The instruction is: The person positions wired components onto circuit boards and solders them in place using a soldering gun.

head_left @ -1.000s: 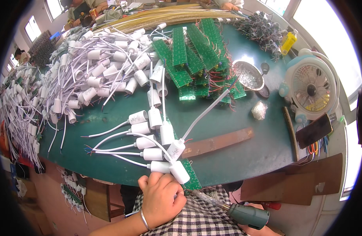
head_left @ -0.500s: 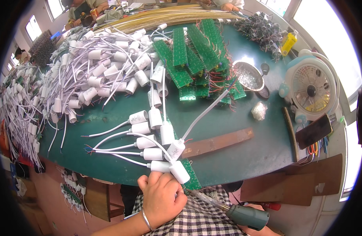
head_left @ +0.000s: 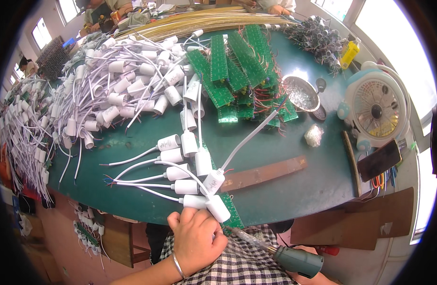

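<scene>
My left hand (head_left: 198, 237), a silver bangle on its wrist, is closed at the table's near edge. Its fingers curl beside a white cable cap (head_left: 217, 208) and a green circuit board (head_left: 231, 213); what they pinch is hidden. My right hand (head_left: 301, 251) grips a dark green soldering gun (head_left: 299, 261), mostly behind its body. The gun's metal barrel points left, its tip close to my left fingertips and the board's near end. More white caps with cables, such as this one (head_left: 186, 187), lie in a row just beyond my left hand.
A heap of white cabled caps (head_left: 128, 85) covers the far left. Stacked green circuit boards (head_left: 237, 66) lie mid-back, beside a metal bowl (head_left: 301, 92). A brown strip (head_left: 266, 173) lies near the middle. On the right stand a fan (head_left: 376, 109) and a phone (head_left: 379, 160).
The view has shifted very slightly. My left hand stays closed in nearly the same place, and the soldering gun's tip remains beside its fingers.
</scene>
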Motion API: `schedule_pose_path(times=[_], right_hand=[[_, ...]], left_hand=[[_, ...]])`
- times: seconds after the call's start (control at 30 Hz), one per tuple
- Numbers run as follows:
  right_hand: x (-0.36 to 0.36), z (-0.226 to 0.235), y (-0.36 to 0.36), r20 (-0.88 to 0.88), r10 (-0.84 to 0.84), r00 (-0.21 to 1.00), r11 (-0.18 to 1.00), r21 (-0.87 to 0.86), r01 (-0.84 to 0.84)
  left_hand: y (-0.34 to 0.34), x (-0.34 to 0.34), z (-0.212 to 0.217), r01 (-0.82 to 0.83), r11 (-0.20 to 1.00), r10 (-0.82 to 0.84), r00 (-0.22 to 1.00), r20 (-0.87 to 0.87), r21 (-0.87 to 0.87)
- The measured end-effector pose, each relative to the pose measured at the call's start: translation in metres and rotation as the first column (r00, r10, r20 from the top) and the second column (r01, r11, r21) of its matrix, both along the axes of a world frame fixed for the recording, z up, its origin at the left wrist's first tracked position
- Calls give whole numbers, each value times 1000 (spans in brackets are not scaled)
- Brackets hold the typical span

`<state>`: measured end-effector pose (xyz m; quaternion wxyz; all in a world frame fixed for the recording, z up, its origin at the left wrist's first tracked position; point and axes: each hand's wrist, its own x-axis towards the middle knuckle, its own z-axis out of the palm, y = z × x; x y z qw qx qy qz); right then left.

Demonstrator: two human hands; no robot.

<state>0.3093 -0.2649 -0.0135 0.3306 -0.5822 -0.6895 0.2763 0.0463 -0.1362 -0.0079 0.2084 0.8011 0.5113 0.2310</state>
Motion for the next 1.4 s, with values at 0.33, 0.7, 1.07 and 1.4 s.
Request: schedule_pose_path(times=[0.33, 0.7, 1.07, 1.4], right_hand=[[-2, 4, 3, -76, 48, 996, 999, -23, -49], [12, -17, -22, -397, -317, 861, 902, -408, 144], [-41, 1, 126, -990, -138, -38, 981, -131, -146], [-49, -2, 164, -986, -159, -57, 981, -151, -118]], left_hand=[[0, 2, -2, -15, 1000, 16, 1000, -9, 27], [1, 3, -3, -20, 999, 21, 1000, -19, 43], [-1, 0, -7, -21, 999, 23, 999, -38, 46], [-1, 3, -4, -32, 999, 34, 999, -36, 42]])
